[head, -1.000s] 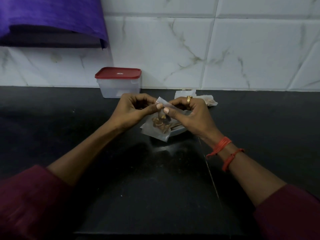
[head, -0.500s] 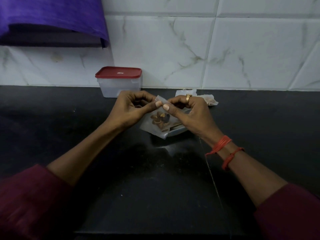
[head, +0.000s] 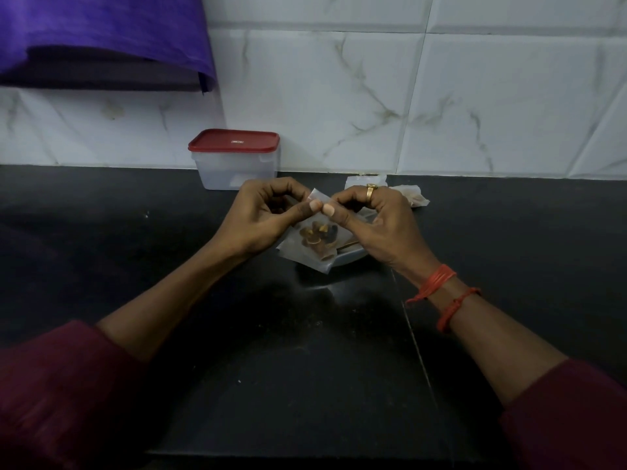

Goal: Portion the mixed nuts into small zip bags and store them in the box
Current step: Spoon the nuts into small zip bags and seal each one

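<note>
A small clear zip bag [head: 310, 251] with several mixed nuts inside hangs above the black counter. My left hand [head: 264, 218] and my right hand [head: 376, 225] pinch its top edge, thumbs almost touching at the middle. Under the bag and my right hand lies a pale plate [head: 351, 257], mostly hidden. The clear plastic box [head: 237, 167] with a red lid stands shut against the wall, just behind my left hand.
More clear plastic bags [head: 407, 195] lie on the counter behind my right hand. A purple cloth [head: 101, 39] hangs over a shelf at the upper left. The black counter [head: 305, 368] stretches wide toward me, with a white tiled wall behind.
Both hands have stayed pinched on the bag's top edge, shifting only slightly. The bag's nuts have settled a little.
</note>
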Available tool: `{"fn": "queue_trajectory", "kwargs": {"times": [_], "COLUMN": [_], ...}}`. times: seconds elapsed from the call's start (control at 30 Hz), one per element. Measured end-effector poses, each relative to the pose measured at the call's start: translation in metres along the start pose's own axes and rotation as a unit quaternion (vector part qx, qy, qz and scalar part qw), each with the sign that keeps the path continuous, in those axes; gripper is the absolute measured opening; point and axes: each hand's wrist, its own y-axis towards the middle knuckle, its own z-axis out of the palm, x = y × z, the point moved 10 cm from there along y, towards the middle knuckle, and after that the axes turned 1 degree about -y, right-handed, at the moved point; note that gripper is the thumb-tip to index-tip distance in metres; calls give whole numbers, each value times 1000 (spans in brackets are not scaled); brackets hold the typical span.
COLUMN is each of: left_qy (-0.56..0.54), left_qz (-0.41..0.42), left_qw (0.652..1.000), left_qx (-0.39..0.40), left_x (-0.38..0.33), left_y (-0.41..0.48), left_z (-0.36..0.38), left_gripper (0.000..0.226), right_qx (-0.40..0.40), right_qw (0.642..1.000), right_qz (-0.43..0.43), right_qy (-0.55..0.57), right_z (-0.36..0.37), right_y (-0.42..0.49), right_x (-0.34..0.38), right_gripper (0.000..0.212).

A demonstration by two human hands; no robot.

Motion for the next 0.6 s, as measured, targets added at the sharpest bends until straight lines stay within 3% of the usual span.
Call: {"fn": "queue_trajectory", "kwargs": {"times": [0.17, 0.33, 0.6], "left_qy": [-37, -77, -83], "left_qz": [-14, -6, -13], "left_qw": [999, 997, 996], "left_qx": [-21, -21, -8], "left_x": [7, 7, 11], "left_y": [3, 5, 4], "left_z": [-17, -17, -16], "left_gripper": [16, 10, 13], "right_qx": [-12, -34, -24], "right_qw": [999, 999, 998], "right_qz": [35, 12, 37], "right_qy": [15, -26, 55], "right_z": [-7, -16, -20], "right_y": [1, 6, 4], "right_x": [-7, -3, -3], "right_gripper": [22, 20, 29]}}
